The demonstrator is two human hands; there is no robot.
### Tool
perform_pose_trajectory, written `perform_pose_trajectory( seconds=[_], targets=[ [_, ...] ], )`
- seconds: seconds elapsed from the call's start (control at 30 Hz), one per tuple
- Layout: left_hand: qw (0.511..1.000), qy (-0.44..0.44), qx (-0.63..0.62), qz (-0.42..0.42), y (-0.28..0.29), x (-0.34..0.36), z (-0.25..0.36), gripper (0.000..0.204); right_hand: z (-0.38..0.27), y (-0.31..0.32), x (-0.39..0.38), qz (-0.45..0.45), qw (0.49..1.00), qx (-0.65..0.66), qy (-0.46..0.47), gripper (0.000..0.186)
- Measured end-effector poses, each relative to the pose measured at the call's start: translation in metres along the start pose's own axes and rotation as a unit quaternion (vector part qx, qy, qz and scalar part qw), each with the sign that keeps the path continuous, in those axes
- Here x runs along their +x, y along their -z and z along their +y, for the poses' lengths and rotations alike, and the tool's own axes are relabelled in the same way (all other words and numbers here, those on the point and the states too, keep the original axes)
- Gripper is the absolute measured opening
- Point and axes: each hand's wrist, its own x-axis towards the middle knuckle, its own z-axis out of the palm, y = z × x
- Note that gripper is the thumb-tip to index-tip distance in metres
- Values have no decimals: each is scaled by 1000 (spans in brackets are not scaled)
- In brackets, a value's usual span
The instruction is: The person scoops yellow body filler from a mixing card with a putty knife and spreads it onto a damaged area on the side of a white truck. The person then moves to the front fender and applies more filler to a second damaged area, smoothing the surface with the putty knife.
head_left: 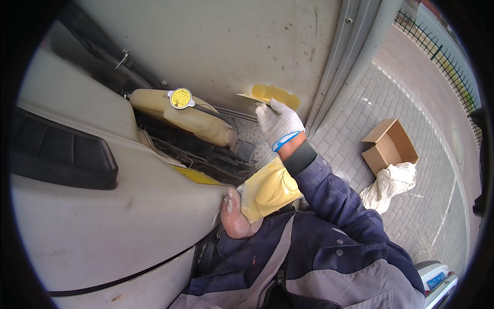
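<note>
Paste (277,190) sits thick, pale yellow and ridged.

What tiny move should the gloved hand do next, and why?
Probably one light stroke of the spreader over the yellow patch: its outline looks ragged, the gloved right hand holds the spreader there, and the left hand holds a board of yellow paste.

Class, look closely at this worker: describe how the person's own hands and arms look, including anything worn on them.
The right hand wears a whitish glove with a blue edge. Its navy sleeve ends in a dark ribbed cuff. The left hand is gloveless, with whitish smudges; its sleeve is hard to make out.
</note>
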Motion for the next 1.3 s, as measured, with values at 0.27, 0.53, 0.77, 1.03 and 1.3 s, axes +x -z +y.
perform_pose_trajectory(
  seconds=[0.27,0.53,0.77,1.03,1.3],
  targets=[
    [992,14,122,-29,7,-3,4,73,-18,-60,-41,-69,997,29,10,22],
    [999,25,-24,5,2,-5,0,67,-30,-19,-91,-51,994,-85,35,12],
    [998,62,28,1,3,-7,4,68,1,52,-83,116,970,-206,-52,14],
    [997,60,49,4,4,-9,0,67,-9,70,-45,103,968,-230,19,18],
    [996,35,-71,-33,0,-4,-6,66,-13,44,-30,107,965,-227,71,21]
  ],
)
